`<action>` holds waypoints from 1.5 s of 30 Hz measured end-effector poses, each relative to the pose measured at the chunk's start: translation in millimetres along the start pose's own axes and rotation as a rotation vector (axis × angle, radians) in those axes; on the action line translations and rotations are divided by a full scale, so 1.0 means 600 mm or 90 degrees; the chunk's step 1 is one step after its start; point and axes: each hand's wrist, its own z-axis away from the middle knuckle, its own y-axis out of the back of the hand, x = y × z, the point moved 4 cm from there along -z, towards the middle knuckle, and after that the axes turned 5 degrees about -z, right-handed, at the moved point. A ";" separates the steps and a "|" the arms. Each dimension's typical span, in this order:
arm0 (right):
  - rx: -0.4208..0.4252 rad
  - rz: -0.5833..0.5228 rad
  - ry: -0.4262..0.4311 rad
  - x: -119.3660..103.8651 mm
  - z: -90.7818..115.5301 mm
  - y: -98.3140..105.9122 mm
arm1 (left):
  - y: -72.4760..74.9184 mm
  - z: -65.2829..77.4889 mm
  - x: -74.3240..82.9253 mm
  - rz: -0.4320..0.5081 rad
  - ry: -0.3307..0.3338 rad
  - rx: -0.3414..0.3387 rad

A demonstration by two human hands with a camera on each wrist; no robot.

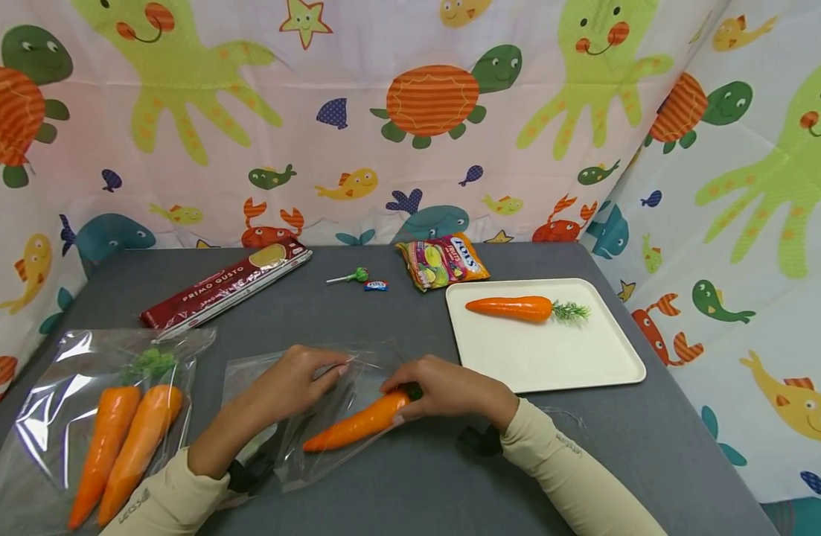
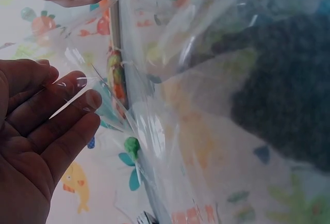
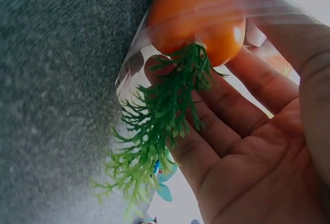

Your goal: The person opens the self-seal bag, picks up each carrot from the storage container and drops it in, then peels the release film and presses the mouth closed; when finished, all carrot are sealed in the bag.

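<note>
My right hand (image 1: 450, 387) grips an orange toy carrot (image 1: 356, 428) near its leafy end. The pointed end lies inside a clear plastic bag (image 1: 303, 470), toward the lower left. In the right wrist view the green leaves (image 3: 165, 110) hang out past the bag's rim, against the palm, with the thumb and fingers around the carrot's thick end. My left hand (image 1: 289, 383) pinches the bag's edge between thumb and fingertips, holding it up a little. The left wrist view shows the thin film (image 2: 149, 126) stretching away from those fingertips.
At the left lies a bigger clear bag (image 1: 35, 417) with two carrots (image 1: 109, 432) inside. A cream tray (image 1: 544, 365) at the right bears another carrot (image 1: 510, 307). Farther back are a spaghetti pack (image 1: 229, 286), a lollipop (image 1: 361, 275), a small blue wrapped candy (image 1: 376, 286) and a candy bag (image 1: 443, 260).
</note>
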 end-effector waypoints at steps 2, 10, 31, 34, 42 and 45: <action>0.005 -0.007 0.000 -0.002 0.002 0.004 | 0.001 0.000 0.000 0.001 0.003 -0.003; 0.034 -0.037 -0.004 0.001 0.017 0.020 | 0.004 -0.002 0.003 0.005 0.001 -0.004; 0.209 0.012 -0.057 0.035 0.104 0.094 | 0.000 0.005 0.002 0.005 0.028 -0.001; 0.238 0.020 -0.079 0.043 0.122 0.105 | -0.002 0.004 0.002 0.007 0.022 -0.006; 0.308 0.064 -0.118 0.071 0.165 0.134 | -0.005 -0.004 0.002 0.014 0.006 -0.004; 0.329 0.060 -0.129 0.080 0.177 0.142 | -0.004 -0.004 0.001 0.014 0.019 -0.010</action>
